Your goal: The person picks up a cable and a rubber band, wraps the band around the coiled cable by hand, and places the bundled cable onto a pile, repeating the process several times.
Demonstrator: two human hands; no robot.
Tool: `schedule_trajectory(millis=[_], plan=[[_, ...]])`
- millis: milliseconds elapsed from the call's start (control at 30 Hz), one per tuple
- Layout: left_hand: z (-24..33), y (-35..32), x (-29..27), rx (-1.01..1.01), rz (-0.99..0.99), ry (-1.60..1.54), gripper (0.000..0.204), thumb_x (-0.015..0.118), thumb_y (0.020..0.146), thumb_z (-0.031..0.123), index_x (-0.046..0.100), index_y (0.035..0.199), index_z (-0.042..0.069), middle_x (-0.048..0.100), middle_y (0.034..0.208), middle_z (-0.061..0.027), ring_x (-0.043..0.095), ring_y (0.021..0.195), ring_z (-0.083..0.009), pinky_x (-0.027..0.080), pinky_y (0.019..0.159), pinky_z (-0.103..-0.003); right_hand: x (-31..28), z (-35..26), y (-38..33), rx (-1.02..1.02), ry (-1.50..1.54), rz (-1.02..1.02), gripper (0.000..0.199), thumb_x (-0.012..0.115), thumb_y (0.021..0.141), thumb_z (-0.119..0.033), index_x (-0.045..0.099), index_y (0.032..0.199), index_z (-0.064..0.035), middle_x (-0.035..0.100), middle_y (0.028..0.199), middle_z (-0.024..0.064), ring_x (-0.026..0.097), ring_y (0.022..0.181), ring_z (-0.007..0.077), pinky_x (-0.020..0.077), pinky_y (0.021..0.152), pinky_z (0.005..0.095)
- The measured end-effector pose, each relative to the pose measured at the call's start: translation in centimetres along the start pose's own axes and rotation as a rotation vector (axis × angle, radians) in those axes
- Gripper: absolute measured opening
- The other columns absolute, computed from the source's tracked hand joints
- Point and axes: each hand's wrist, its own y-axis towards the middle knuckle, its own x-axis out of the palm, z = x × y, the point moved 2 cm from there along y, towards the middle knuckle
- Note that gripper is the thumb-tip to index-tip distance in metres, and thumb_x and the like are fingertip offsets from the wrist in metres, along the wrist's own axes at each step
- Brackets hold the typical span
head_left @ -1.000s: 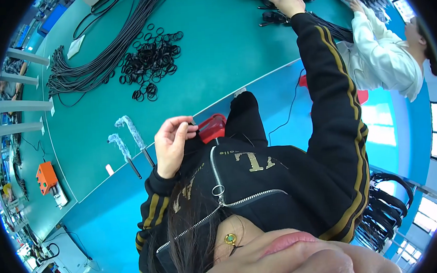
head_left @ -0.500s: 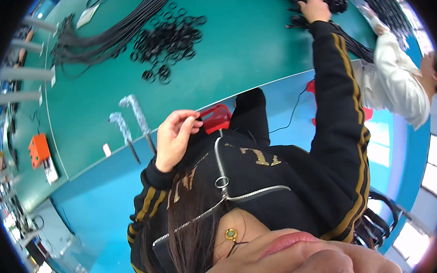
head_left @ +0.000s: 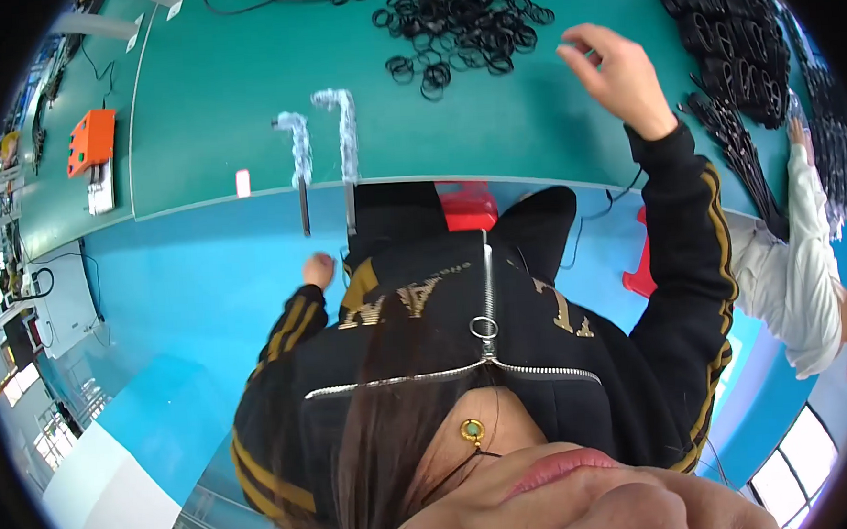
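My right hand (head_left: 619,72) hovers over the green table (head_left: 214,113) with thumb and fingers apart and nothing between them. The pile of black rings (head_left: 469,27) is the nearest thing, just left of its fingertips. Farther right lie coiled black cables (head_left: 733,47) in rows, and a bundle of straight black cables (head_left: 738,152) runs toward the near edge. My left hand (head_left: 319,269) hangs low beside my body, short of the table edge. Its fingers are too small and turned away to read.
Two hooked rods wrapped in pale blue fluff (head_left: 347,125) stick out over the near edge. An orange box (head_left: 90,142) stands at the left. A co-worker's white sleeve (head_left: 803,197) reaches in at the right. Red stools (head_left: 468,205) are below the table.
My right hand has left the coiled cables and moved left toward the rings. My left hand has dropped from in front of my chest to my side. The view has turned.
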Motion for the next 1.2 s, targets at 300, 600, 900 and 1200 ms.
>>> schedule_trajectory(millis=[300, 600, 900, 1200], plan=[[-2.4, -0.4, 7.8, -0.219, -0.255, -0.35, 0.024, 0.058, 0.086, 0.025, 0.065, 0.103, 0.008, 0.067, 0.09, -0.0122, 0.064, 0.081, -0.0287, 0.05, 0.071, -0.04, -1.1, 2.2, 5.5, 0.161, 0.073, -0.242, 0.02, 0.065, 0.085, -0.017, 0.063, 0.099, -0.0033, 0.063, 0.08, 0.0094, 0.058, 0.062, 0.0211, 0.0462, 0.057, 0.0313], [-1.5, 1.9, 4.1, -0.197, -0.284, -0.567, 0.026, 0.055, 0.09, 0.025, 0.065, 0.104, 0.005, 0.066, 0.089, -0.0101, 0.064, 0.078, -0.0227, 0.05, 0.065, -0.035, 4.5, 3.3, 16.5, -0.275, -0.35, -0.071, 0.013, 0.059, 0.087, -0.018, 0.061, 0.093, -0.0066, 0.061, 0.081, 0.0094, 0.06, 0.071, 0.0269, 0.0479, 0.061, 0.0374], [-5.6, 0.9, -1.8, -0.331, -0.227, -1.214, 0.026, 0.052, 0.094, 0.023, 0.065, 0.103, 0.002, 0.064, 0.09, -0.0077, 0.065, 0.074, -0.0193, 0.049, 0.059, -0.032, 7.9, 2.2, 21.3, -0.16, -0.687, -0.198, 0.012, 0.059, 0.083, -0.019, 0.056, 0.08, -0.0079, 0.054, 0.076, 0.0115, 0.059, 0.069, 0.0314, 0.0468, 0.059, 0.0428], [1.5, -3.7, -35.6, 0.612, 1.121, -0.776, 0.023, 0.053, 0.093, 0.004, 0.057, 0.113, -0.006, 0.062, 0.111, -0.0162, 0.063, 0.099, -0.0231, 0.051, 0.086, -0.031, -3.2, -10.5, 20.7, -0.495, -0.704, 0.21, 0.016, 0.056, 0.086, -0.021, 0.055, 0.081, -0.0054, 0.053, 0.076, 0.0129, 0.058, 0.066, 0.0315, 0.0455, 0.057, 0.0419]])
